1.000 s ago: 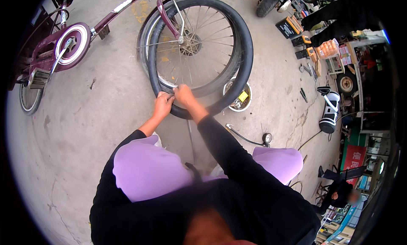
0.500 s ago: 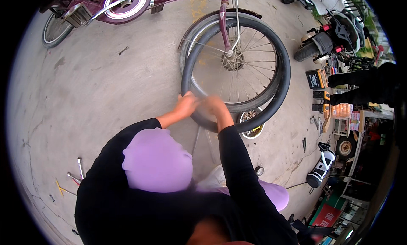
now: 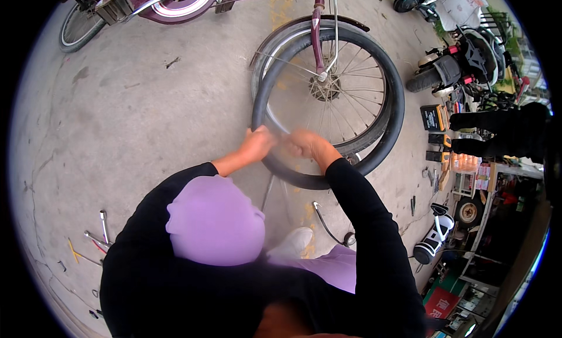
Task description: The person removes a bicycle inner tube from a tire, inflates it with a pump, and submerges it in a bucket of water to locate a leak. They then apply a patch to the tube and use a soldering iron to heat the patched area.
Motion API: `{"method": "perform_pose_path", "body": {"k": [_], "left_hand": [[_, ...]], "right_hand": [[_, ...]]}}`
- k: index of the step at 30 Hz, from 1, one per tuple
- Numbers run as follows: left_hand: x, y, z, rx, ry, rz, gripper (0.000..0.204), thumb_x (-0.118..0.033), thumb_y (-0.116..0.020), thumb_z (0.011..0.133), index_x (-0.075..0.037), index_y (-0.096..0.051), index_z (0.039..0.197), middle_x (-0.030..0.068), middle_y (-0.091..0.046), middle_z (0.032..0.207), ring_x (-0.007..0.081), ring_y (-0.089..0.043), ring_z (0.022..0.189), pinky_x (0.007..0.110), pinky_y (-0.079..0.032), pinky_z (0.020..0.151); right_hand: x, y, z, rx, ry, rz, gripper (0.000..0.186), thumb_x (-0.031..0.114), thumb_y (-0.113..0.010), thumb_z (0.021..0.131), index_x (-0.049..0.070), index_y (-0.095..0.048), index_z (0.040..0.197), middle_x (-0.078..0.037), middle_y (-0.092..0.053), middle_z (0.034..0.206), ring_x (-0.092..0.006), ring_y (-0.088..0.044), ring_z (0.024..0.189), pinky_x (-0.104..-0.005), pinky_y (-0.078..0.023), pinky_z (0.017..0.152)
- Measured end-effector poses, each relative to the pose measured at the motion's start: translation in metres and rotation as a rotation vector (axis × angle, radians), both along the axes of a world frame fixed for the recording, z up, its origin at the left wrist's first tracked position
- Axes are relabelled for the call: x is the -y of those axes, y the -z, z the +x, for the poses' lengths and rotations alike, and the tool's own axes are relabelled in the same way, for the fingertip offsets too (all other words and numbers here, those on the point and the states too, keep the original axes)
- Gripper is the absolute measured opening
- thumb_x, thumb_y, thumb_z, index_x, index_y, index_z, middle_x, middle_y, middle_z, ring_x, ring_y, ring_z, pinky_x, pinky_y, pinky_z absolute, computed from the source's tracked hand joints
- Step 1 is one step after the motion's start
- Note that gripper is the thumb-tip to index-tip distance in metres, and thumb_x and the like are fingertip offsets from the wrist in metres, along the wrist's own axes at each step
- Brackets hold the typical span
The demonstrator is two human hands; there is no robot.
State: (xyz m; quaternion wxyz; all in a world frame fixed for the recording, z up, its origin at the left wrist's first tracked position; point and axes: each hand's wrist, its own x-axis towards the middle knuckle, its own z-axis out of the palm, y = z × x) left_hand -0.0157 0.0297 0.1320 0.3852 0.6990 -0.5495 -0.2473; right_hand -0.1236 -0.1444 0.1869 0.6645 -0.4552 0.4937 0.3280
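Note:
A smooth black bicycle inner tube [image 3: 397, 104], plumped into a ring, hangs against the front wheel of a maroon bicycle, whose hub [image 3: 325, 87] shows through it. My left hand [image 3: 260, 143] is closed on the tube's lower left side. Close beside it, my right hand [image 3: 309, 145] has curled fingers. Motion smears its fingertips, and what lies between them cannot be made out. My right sleeve passes over the tube's lower edge.
A hose with a round gauge [image 3: 349, 238] lies by my shoe. Wrenches [image 3: 104, 224] are on the ground at left. At right are a parked scooter [image 3: 445, 71], boxes [image 3: 434, 118], a person's dark-clothed legs [image 3: 497, 121] and a white self-balancing scooter [image 3: 433, 238].
My right hand has turned, its elbow swinging outward to the right. The left hand keeps its place on the tube. The sleeve and tube now largely cover the bowl of small parts.

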Motion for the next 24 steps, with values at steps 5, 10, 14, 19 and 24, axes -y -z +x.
{"method": "perform_pose_path", "body": {"k": [5, 10, 14, 19, 24], "left_hand": [[-0.005, -0.001, 0.006, -0.058, 0.023, 0.023, 0.017, -0.021, -0.062, 0.085, -0.01, -0.071, 0.095, 0.0028, -0.062, 0.084, 0.0196, -0.053, 0.094, 0.04, -0.033, 0.079], [-0.004, -0.006, 0.005, -0.175, 0.017, 0.008, 0.017, -0.023, -0.06, 0.087, -0.011, -0.069, 0.094, 0.0053, -0.06, 0.089, 0.0223, -0.052, 0.097, 0.042, -0.033, 0.081], [-0.005, -0.009, 0.009, -0.115, 0.024, -0.003, 0.019, -0.027, -0.057, 0.088, -0.012, -0.067, 0.092, 0.0074, -0.059, 0.089, 0.0259, -0.051, 0.097, 0.046, -0.036, 0.081], [-0.008, -0.007, 0.009, -0.151, 0.067, -0.019, 0.016, -0.026, -0.059, 0.086, -0.012, -0.067, 0.088, 0.0045, -0.059, 0.086, 0.0245, -0.051, 0.095, 0.046, -0.036, 0.078], [-0.006, -0.005, 0.008, -0.085, 0.048, -0.02, 0.014, -0.026, -0.061, 0.085, -0.014, -0.068, 0.088, 0.0003, -0.061, 0.082, 0.0206, -0.051, 0.096, 0.044, -0.036, 0.076]], "right_hand": [[-0.011, -0.012, 0.001, 0.371, -0.766, -0.645, 0.029, 0.028, -0.054, 0.092, 0.002, -0.062, 0.08, -0.005, -0.055, 0.061, -0.0142, -0.051, 0.051, -0.0304, -0.04, 0.047], [-0.014, -0.037, 0.006, 0.803, -1.053, -1.021, 0.02, 0.021, -0.059, 0.089, 0.002, -0.064, 0.086, -0.016, -0.06, 0.065, -0.0314, -0.057, 0.06, -0.0383, -0.047, 0.061], [-0.019, -0.045, 0.014, 0.717, -0.969, -0.872, 0.022, 0.021, -0.057, 0.092, 0.001, -0.064, 0.086, -0.013, -0.062, 0.065, -0.0253, -0.058, 0.057, -0.0352, -0.047, 0.058], [-0.027, -0.038, 0.02, 0.206, -0.407, -0.393, 0.027, 0.022, -0.051, 0.096, -0.002, -0.061, 0.091, -0.009, -0.063, 0.071, -0.0156, -0.056, 0.059, -0.0288, -0.048, 0.057], [-0.012, -0.036, 0.019, 0.019, 0.01, -0.056, 0.027, 0.021, -0.055, 0.095, -0.006, -0.055, 0.102, -0.012, -0.061, 0.083, -0.0182, -0.058, 0.068, -0.0289, -0.051, 0.06]]}}
